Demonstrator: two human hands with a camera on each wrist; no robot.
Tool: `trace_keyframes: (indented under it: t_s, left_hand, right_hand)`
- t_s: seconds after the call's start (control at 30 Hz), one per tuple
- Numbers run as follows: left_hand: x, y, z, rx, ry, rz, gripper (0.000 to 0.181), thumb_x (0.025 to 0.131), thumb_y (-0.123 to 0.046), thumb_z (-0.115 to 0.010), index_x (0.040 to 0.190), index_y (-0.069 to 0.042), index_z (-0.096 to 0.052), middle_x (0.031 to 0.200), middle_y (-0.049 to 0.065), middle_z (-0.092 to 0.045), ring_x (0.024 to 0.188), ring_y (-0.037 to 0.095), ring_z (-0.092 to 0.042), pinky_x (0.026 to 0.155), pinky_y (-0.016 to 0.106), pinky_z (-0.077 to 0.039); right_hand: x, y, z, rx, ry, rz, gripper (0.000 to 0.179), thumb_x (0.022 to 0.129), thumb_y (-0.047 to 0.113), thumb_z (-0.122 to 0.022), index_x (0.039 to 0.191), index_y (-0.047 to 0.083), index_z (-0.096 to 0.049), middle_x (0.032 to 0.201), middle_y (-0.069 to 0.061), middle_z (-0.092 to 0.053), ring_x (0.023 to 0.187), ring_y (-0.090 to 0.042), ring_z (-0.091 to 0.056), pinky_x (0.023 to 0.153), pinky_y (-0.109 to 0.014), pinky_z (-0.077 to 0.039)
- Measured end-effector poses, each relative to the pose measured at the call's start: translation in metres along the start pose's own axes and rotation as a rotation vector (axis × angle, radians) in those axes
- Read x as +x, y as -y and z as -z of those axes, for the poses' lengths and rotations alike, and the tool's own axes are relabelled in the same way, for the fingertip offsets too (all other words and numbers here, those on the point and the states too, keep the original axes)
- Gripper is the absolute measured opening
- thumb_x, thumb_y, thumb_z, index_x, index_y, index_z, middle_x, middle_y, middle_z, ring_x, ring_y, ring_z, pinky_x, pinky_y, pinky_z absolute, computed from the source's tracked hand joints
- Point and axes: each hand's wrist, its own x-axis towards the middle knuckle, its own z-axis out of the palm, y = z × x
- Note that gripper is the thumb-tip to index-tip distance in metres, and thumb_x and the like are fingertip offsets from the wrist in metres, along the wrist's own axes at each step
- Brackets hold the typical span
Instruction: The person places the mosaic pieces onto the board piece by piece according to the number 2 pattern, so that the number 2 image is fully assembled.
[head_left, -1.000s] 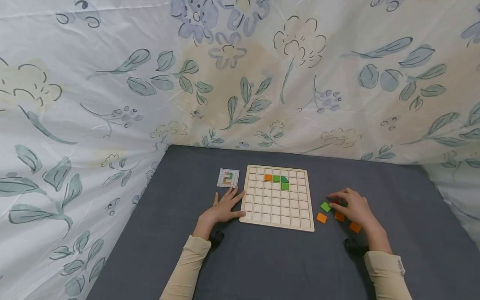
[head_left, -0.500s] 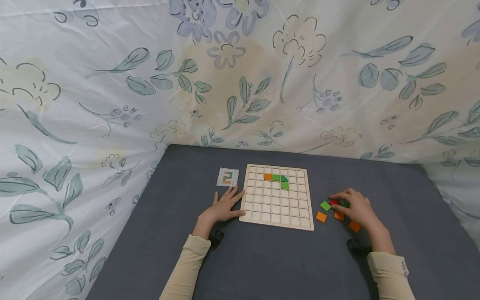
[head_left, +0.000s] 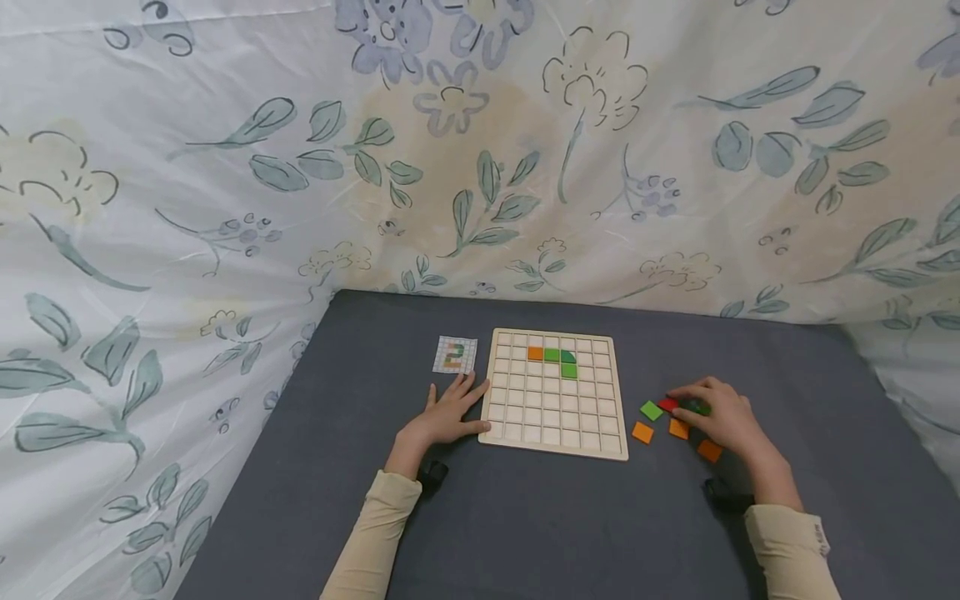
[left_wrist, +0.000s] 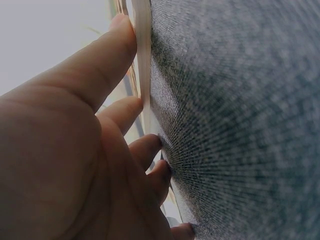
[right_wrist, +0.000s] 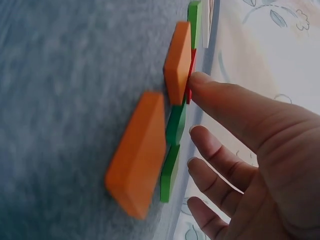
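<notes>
My left hand (head_left: 444, 417) lies with fingers spread at the left side of a wooden grid board (head_left: 553, 457); its thumb and index finger touch the frame. The left wrist view shows the thumb (left_wrist: 107, 55) on the board's edge (left_wrist: 143, 60). On the board sit an orange tile (head_left: 536, 353), two light green tiles and a dark green tile with a rounded corner (head_left: 567, 357). Right of the board, my right hand (head_left: 723, 417) is low over loose tiles, thumb and index finger apart beside a red tile (head_left: 667, 404). The right wrist view shows its other fingers loosely bent, holding nothing.
A small pattern card (head_left: 454, 355) lies left of the board. Around the right hand are a light green tile (head_left: 651, 410), several orange tiles (head_left: 709, 451) and a dark green tile (right_wrist: 176, 122). A flowered cloth (head_left: 480, 167) hangs behind the dark tabletop (head_left: 555, 533).
My right hand has shifted slightly to the right, uncovering more of the red tile. The left hand and the tiles on the board have stayed put.
</notes>
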Motion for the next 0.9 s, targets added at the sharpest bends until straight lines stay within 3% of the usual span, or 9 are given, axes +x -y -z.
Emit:
trace_keyframes:
  t_s: [0.33,0.67,0.9]
  left_hand:
    - [-0.001,0.001,-0.003,-0.026,-0.005,-0.010,0.074,0.090,-0.044,-0.056,0.150,-0.020,-0.021,0.156,0.011,-0.009,0.143,0.030,-0.002,0.106,0.065,0.006]
    - [-0.001,0.003,-0.005,-0.023,-0.011,-0.002,0.073,0.090,-0.044,-0.056,0.150,-0.022,-0.020,0.156,0.010,-0.008,0.144,0.030,-0.002,0.107,0.065,0.006]
    - [-0.001,0.002,-0.002,-0.006,-0.007,0.000,0.074,0.090,-0.045,-0.055,0.150,-0.021,-0.020,0.156,0.010,-0.008,0.144,0.029,-0.002,0.107,0.064,0.006]
  right_hand:
    - [-0.009,-0.012,0.010,-0.001,0.033,-0.016,0.033,0.087,0.028,-0.066,0.114,0.009,-0.066,0.103,-0.016,-0.054,0.088,-0.032,-0.049,0.065,-0.041,-0.028]
    - [-0.012,-0.017,0.015,-0.011,0.075,-0.002,0.031,0.084,0.021,-0.068,0.112,0.007,-0.067,0.097,-0.013,-0.054,0.079,-0.024,-0.046,0.062,-0.034,-0.022]
    - [-0.014,-0.016,0.019,0.008,0.114,0.015,0.037,0.081,0.026,-0.072,0.114,0.008,-0.067,0.097,-0.012,-0.053,0.079,-0.023,-0.046,0.061,-0.033,-0.022]
